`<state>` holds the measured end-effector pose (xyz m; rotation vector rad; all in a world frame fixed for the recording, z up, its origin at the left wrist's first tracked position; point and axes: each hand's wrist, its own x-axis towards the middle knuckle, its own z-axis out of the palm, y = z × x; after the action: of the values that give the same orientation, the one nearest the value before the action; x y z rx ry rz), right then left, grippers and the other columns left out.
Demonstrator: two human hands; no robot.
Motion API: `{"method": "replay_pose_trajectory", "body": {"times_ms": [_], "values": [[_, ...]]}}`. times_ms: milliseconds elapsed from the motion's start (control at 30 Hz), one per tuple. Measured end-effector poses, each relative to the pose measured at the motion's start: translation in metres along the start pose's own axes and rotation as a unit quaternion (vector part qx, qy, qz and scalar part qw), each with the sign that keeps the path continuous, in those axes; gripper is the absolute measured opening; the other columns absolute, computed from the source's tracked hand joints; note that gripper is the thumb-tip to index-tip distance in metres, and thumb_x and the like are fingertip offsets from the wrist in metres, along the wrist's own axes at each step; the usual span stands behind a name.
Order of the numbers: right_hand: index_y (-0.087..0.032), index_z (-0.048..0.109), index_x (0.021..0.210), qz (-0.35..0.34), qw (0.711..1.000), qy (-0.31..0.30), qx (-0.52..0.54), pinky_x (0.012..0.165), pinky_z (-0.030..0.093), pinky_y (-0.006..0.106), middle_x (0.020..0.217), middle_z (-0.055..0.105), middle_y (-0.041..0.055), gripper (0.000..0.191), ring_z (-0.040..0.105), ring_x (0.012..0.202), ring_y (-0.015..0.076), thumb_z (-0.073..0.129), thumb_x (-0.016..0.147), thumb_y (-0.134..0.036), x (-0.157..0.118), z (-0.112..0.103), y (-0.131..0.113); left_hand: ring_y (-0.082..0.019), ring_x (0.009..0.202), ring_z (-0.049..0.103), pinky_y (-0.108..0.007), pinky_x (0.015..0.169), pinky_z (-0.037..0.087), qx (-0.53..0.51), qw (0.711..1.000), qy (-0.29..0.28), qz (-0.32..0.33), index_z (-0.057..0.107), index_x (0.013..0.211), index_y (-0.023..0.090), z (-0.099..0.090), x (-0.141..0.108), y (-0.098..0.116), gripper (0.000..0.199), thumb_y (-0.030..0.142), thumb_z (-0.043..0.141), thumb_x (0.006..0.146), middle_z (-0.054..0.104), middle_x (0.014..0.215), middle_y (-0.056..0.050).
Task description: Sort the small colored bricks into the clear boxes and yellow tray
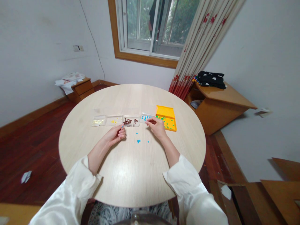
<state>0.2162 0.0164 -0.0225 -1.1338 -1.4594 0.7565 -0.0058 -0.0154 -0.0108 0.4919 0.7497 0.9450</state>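
My left hand [116, 133] is closed in a pinch on a small blue piece [122, 126], just in front of a clear box of dark brown pieces [127, 122]. My right hand [157, 125] reaches over the front of a clear box with small blue pieces [145, 117]. Its thumb and fingertips are pressed together, and whatever lies between them is too small to make out. Between the hands, several loose blue pieces [138, 141] lie on the round table [133, 175].
Left of the brown pieces stand a clear box with yellow pieces [114, 122] and one with pale, shiny pieces [98, 122]. An open yellow case [165, 110] with green pieces is at the right. A wooden cabinet [217, 103] stands beyond the table.
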Motion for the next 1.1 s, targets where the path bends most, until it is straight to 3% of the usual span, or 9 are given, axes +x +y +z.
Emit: {"method": "replay_pose_trajectory", "body": {"times_ms": [200,367,667,867,1100], "values": [[-0.016,0.069,0.071,0.014,1.0,-0.004,-0.002,0.068,0.054,0.031,0.074,0.071,0.0048,0.011,0.065,0.067,0.0169,0.065,0.064,-0.022,0.001,0.0,0.002,-0.003,0.035,0.028,-0.012,0.034,0.025,-0.027,0.999,0.021,-0.003,0.035,0.058,0.016,0.004,-0.002,0.001,0.036,0.017,0.032,0.094,0.028,0.046,0.007],[-0.015,0.07,0.086,0.043,0.999,-0.005,0.026,0.067,0.057,0.03,0.085,0.072,0.007,0.023,0.068,0.077,0.0184,0.064,0.064,-0.02,0.001,0.001,0.005,-0.003,0.035,0.028,-0.011,0.033,0.024,-0.044,0.998,0.038,-0.008,0.034,0.058,0.016,0.005,-0.001,0.002,0.037,0.016,0.031,0.094,0.027,0.046,0.007],[-0.017,0.069,0.094,0.056,0.994,-0.016,0.09,0.067,0.059,0.03,0.091,0.072,0.0081,0.03,0.069,0.087,0.0195,0.067,0.065,-0.028,0.001,0.004,0.011,-0.004,0.037,0.029,-0.013,0.036,0.028,-0.022,1.0,0.002,0.005,0.037,0.062,0.016,-0.002,0.0,0.0,0.028,0.015,0.041,0.09,0.03,0.048,0.007],[-0.017,0.069,0.086,0.045,0.996,-0.014,0.07,0.067,0.057,0.03,0.088,0.072,0.0068,0.024,0.068,0.079,0.0177,0.065,0.066,-0.027,0.002,0.004,0.009,-0.004,0.038,0.03,-0.012,0.036,0.028,-0.027,1.0,0.001,0.006,0.039,0.064,0.016,-0.005,0.002,0.0,0.025,0.014,0.045,0.088,0.03,0.048,0.007],[-0.016,0.067,0.074,0.003,0.999,-0.003,-0.032,0.059,0.05,0.027,0.067,0.068,0.0034,0.022,0.061,0.058,0.0146,0.059,0.074,-0.037,0.002,-0.001,0.006,-0.003,0.04,0.032,-0.013,0.037,0.03,-0.035,0.999,0.016,0.02,0.04,0.067,0.015,0.001,-0.003,0.0,0.022,0.011,0.048,0.087,0.034,0.051,0.006]]}}
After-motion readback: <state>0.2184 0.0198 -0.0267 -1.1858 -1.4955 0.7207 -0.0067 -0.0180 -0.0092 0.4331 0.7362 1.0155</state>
